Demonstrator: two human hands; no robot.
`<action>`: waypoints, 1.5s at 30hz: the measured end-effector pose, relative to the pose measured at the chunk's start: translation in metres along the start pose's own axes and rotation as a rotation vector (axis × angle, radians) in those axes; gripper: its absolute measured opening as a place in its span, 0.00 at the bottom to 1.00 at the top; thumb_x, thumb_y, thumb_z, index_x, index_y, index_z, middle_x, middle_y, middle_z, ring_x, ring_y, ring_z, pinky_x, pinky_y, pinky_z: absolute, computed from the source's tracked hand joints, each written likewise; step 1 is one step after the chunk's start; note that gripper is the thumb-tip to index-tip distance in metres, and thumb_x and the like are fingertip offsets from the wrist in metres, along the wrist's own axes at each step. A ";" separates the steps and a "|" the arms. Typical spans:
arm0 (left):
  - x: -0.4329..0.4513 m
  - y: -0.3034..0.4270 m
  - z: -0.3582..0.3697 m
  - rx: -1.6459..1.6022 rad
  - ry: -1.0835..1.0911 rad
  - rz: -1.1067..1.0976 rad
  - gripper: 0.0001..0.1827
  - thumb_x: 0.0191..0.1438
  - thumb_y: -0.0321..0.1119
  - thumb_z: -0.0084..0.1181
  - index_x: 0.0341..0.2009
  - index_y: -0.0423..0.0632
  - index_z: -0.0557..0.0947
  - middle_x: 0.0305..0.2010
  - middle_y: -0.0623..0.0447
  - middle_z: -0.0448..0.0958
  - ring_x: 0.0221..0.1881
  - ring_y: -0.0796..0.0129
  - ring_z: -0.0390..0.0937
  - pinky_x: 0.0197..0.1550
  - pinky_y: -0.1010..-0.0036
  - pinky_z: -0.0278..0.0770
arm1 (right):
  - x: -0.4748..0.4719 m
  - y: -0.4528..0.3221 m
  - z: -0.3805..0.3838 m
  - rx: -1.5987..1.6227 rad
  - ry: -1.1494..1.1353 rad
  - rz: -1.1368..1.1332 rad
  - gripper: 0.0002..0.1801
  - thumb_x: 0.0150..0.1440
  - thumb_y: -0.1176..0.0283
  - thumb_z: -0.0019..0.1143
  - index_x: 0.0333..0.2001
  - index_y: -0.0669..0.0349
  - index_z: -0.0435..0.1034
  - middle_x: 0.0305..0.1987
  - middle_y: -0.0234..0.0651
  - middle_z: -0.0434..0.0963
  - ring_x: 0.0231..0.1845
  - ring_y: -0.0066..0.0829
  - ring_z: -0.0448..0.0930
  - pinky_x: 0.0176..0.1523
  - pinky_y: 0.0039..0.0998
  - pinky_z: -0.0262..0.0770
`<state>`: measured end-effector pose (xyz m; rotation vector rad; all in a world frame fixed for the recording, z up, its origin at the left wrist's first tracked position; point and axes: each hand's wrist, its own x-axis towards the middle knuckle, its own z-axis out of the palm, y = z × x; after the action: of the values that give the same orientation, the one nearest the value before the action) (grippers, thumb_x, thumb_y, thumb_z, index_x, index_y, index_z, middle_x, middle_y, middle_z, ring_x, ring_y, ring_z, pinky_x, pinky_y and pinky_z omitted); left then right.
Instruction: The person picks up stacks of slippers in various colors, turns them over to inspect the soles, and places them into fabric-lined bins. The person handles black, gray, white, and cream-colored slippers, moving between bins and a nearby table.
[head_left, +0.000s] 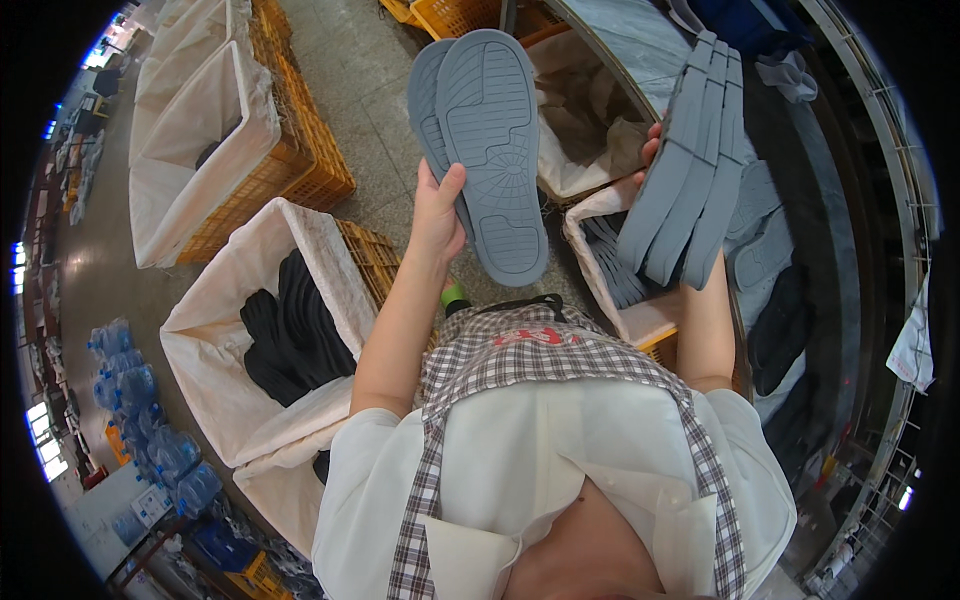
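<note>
My left hand grips a pair of grey shoe soles, one overlapping the other, with the patterned faces towards me and the thumb on the edge. On the other side, my right hand holds a stack of several grey soles seen edge-on; most of that hand is hidden behind them. Below this stack stands a cloth-lined crate with more grey soles inside. Further grey soles and black soles lie on a conveyor surface at the right.
A cloth-lined crate with black soles stands at my left. Beyond it are lined yellow crates. Another lined container sits ahead, beside the metal-edged table. Large clear water bottles stand at far left.
</note>
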<state>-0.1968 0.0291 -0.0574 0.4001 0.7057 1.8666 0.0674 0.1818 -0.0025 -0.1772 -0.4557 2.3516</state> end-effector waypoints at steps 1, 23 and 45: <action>0.000 -0.001 0.004 0.035 -0.008 0.000 0.34 0.51 0.38 0.61 0.57 0.43 0.57 0.54 0.46 0.67 0.54 0.60 0.68 0.53 0.64 0.71 | 0.001 0.004 -0.002 -0.057 0.005 0.021 0.41 0.49 0.50 0.43 0.60 0.69 0.55 0.60 0.51 0.62 0.57 0.46 0.68 0.57 0.48 0.66; 0.003 0.011 0.006 0.044 0.227 -0.147 0.32 0.62 0.56 0.24 0.60 0.43 0.59 0.56 0.45 0.67 0.54 0.57 0.69 0.52 0.60 0.72 | 0.003 0.018 -0.030 -0.057 0.131 0.023 0.35 0.52 0.53 0.46 0.56 0.69 0.60 0.55 0.49 0.68 0.54 0.45 0.69 0.57 0.41 0.67; 0.003 -0.123 -0.095 0.395 -0.456 -1.004 0.43 0.47 0.51 0.62 0.61 0.41 0.59 0.57 0.48 0.66 0.54 0.65 0.67 0.55 0.70 0.67 | -0.012 0.009 -0.088 -1.698 -0.189 0.571 0.56 0.43 0.51 0.65 0.65 0.66 0.41 0.69 0.53 0.43 0.70 0.42 0.49 0.68 0.34 0.48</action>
<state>-0.1630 0.0382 -0.2090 0.5613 0.7559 0.6560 0.0927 0.1908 -0.0876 -0.9151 -2.6174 1.7467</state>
